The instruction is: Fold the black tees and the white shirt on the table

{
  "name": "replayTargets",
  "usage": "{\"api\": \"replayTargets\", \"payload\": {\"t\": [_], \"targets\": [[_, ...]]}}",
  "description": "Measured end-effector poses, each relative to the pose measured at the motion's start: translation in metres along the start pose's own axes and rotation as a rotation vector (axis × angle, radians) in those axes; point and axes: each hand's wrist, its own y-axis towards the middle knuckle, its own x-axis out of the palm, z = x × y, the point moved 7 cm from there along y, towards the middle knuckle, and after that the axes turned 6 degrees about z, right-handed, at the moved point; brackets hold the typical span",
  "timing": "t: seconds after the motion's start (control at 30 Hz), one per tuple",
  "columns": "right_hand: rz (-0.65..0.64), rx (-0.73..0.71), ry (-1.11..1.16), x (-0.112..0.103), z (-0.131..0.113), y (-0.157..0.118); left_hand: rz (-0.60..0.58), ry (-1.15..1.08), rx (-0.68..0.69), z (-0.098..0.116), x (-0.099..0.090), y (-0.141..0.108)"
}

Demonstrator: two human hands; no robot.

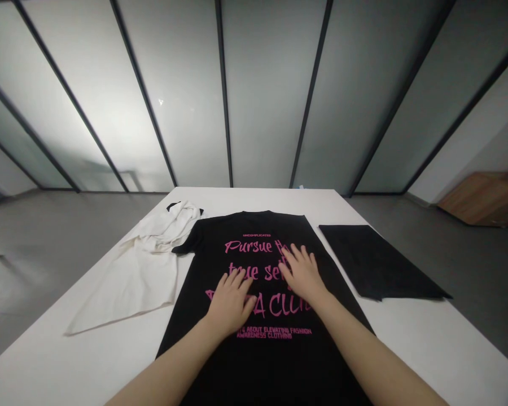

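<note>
A black T-shirt [254,366] with pink lettering lies spread on the white table, its collar toward the far edge. Its left sleeve sticks out to the side; no sleeve shows on the right. My left hand [232,300] rests over the lower lines of print, fingers spread, palm down. Farther up and to the right, my right hand [303,273] lies palm down on the shirt with its fingers apart. Neither hand holds anything. Parts of the lettering are hidden beneath both hands.
To the left, a crumpled white garment [146,276] touches the black sleeve. A folded dark garment [376,262] lies on the right of the white table [440,349]. Frosted glass panels [262,101] stand behind, and a wooden piece [482,197] is at far right.
</note>
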Motion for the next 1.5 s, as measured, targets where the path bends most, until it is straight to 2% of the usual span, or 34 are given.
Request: {"api": "replayTargets", "payload": {"t": [0.1,0.2,0.27,0.37,0.47,0.53,0.63,0.73,0.83,0.9,0.97,1.07,1.13,1.23,1.37,1.5], "targets": [[-0.107,-0.215,0.119,0.008,-0.046,-0.038,-0.029,-0.056,0.079,0.022,0.007,-0.023],[-0.181,-0.317,0.2,0.011,-0.066,-0.065,-0.058,-0.083,0.118,0.023,0.008,-0.032],[-0.2,-0.327,0.214,0.01,-0.062,-0.069,-0.083,-0.103,0.127,0.017,0.004,-0.032],[-0.195,-0.23,0.18,0.005,-0.035,-0.06,-0.081,-0.111,0.087,0.001,-0.006,-0.028],[-0.139,-0.067,0.131,-0.001,-0.003,-0.05,-0.001,-0.114,0.041,-0.011,-0.022,-0.028],[-0.083,-0.062,0.145,-0.006,0.002,-0.05,0.043,-0.149,0.095,-0.006,-0.029,-0.036],[-0.056,-0.287,0.274,-0.013,-0.028,-0.062,0.0,-0.211,0.227,0.013,-0.029,-0.057],[-0.158,-0.516,0.403,-0.015,-0.066,-0.079,-0.119,-0.239,0.294,0.026,-0.026,-0.077],[-0.287,-0.59,0.421,-0.015,-0.085,-0.088,-0.264,-0.219,0.339,0.028,-0.028,-0.085],[-0.362,-0.601,0.398,-0.014,-0.09,-0.093,-0.32,-0.186,0.29,0.022,-0.031,-0.078],[-0.408,-0.613,0.383,-0.013,-0.093,-0.098,-0.3,-0.15,0.148,0.011,-0.035,-0.059],[-0.39,-0.614,0.377,-0.011,-0.098,-0.102,-0.167,-0.087,-0.046,-0.003,-0.039,-0.029],[-0.351,-0.584,0.381,-0.01,-0.098,-0.1,-0.072,-0.04,-0.08,-0.004,-0.036,-0.017],[-0.289,-0.484,0.375,-0.006,-0.086,-0.087,0.015,-0.075,0.002,0.007,-0.026,-0.02],[-0.203,-0.343,0.309,-0.004,-0.06,-0.07,0.024,-0.197,0.209,0.024,-0.022,-0.048],[-0.099,-0.334,0.311,-0.012,-0.056,-0.068,-0.001,-0.234,0.207,0.021,-0.027,-0.07]]}}
